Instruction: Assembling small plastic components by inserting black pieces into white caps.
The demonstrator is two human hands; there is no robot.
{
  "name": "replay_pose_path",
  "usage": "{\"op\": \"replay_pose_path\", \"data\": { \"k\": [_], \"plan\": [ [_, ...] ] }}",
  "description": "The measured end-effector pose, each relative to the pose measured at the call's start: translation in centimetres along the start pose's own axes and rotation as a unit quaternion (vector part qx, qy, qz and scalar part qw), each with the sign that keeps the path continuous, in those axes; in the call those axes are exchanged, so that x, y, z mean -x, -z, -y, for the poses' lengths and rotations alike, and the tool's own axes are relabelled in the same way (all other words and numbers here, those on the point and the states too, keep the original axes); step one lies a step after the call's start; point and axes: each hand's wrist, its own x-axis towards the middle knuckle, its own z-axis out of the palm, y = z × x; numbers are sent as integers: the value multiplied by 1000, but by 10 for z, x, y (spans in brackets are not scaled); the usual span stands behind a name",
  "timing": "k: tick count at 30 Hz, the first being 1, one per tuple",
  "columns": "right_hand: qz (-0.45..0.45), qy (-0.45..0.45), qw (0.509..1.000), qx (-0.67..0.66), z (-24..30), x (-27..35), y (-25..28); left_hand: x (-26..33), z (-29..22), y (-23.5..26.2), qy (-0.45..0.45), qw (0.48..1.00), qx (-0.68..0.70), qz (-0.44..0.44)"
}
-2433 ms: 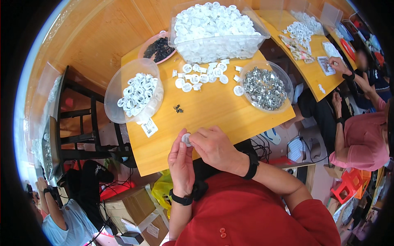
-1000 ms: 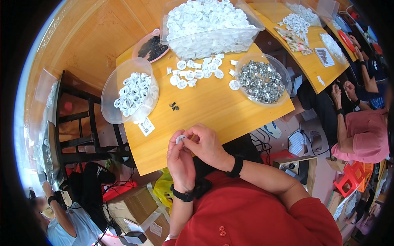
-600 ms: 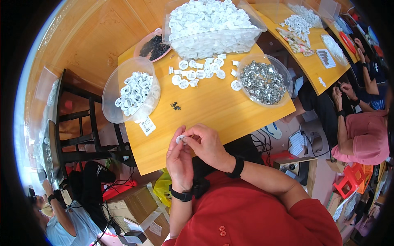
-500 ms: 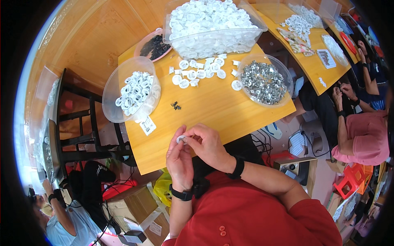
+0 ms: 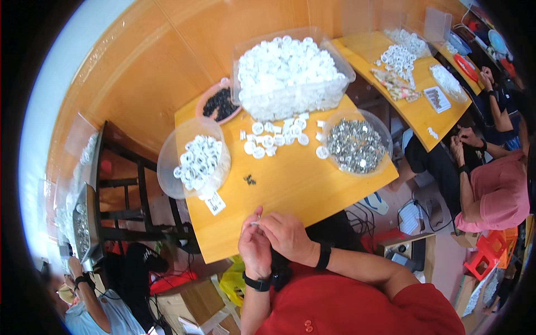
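At the near edge of the wooden table [image 5: 290,198], my left hand [image 5: 255,254] and right hand [image 5: 290,239] meet. Both are closed on a small white round plastic piece [image 5: 254,224], pinched at the fingertips and seen nearly edge-on; fingers hide part of it. Beyond them lies a little heap of tiny dark parts [image 5: 249,180]. Farther back, several white round tabbed pieces [image 5: 303,139] are scattered. A clear tub [image 5: 169,177] of white rings stands at the left, and a clear bowl [image 5: 387,146] of small shiny metal parts at the right.
A large clear bin [image 5: 290,103] heaped with white pieces stands at the back, beside a pink dish [image 5: 230,116] of black parts. A printed white label [image 5: 214,203] lies by the left tub. Co-workers sit at both sides; another table [image 5: 446,117] stands right.
The whole view has shifted, so table and hands appear lower in the picture. Both hands keep hold of the white piece, which now shows its edge rather than its face.
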Motion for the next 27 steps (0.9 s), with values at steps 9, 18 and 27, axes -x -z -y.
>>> {"op": "replay_pose_path", "data": {
  "k": [9,18,27],
  "plan": [
    [15,-131,979,-155,-5,-6,12,6,-4,-24,51,995,-89,15],
    [-4,-65,992,-106,-7,-5,4,-4,-10,-16,69,989,-130,-23],
    [12,-249,920,-301,-25,-15,20,-3,6,-47,-5,972,-235,-24]
  ]
}}
